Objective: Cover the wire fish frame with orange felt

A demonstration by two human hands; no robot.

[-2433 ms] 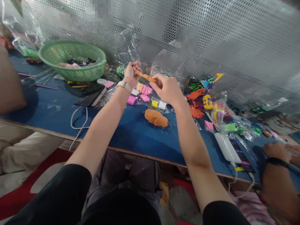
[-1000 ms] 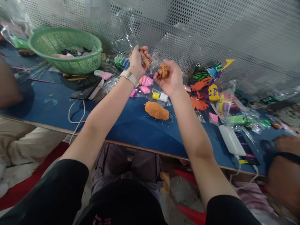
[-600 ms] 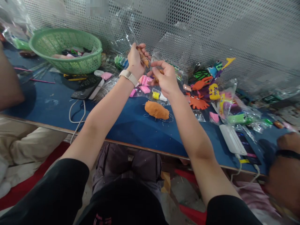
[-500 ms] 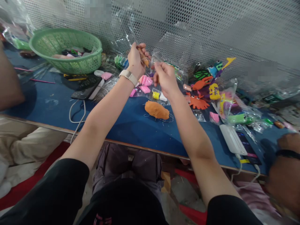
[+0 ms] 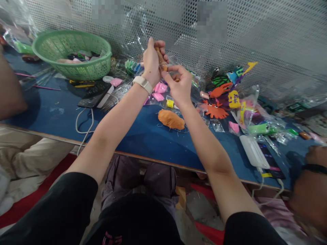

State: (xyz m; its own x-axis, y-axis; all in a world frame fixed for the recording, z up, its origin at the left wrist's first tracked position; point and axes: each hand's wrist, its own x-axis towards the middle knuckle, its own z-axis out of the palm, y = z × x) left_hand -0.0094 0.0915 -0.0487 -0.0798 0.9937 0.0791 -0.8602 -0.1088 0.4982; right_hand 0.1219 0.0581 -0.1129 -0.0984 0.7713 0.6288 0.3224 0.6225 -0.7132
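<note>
An orange strip (image 5: 161, 61) is held in the curled fingers of the left hand (image 5: 152, 62), above the far side of the desk (image 5: 143, 136), at upper centre of the frame. A small orange bit (image 5: 176, 80) is held in the bent fingers of the right hand (image 5: 182, 83), whose thumb and forefinger are brought to the strip's lower end; whether it is touched cannot be told. An orange lump (image 5: 171, 119) is laid nearer, at centre, with bare blue surface between it and the desk's front edge. Bare surface is also seen to its left, as far as the white cable (image 5: 85, 132). Behind the hands, room is bounded by the perforated panel (image 5: 173, 20). The left side is taken up by the green basket (image 5: 84, 70) and a dark phone (image 5: 92, 97), the right by an orange crab figure (image 5: 216, 110) and a white power bank (image 5: 254, 152). Pink packets (image 5: 160, 87) are crowded beneath the hands. Another person's arm (image 5: 310, 190) is seen at the right edge.
</note>
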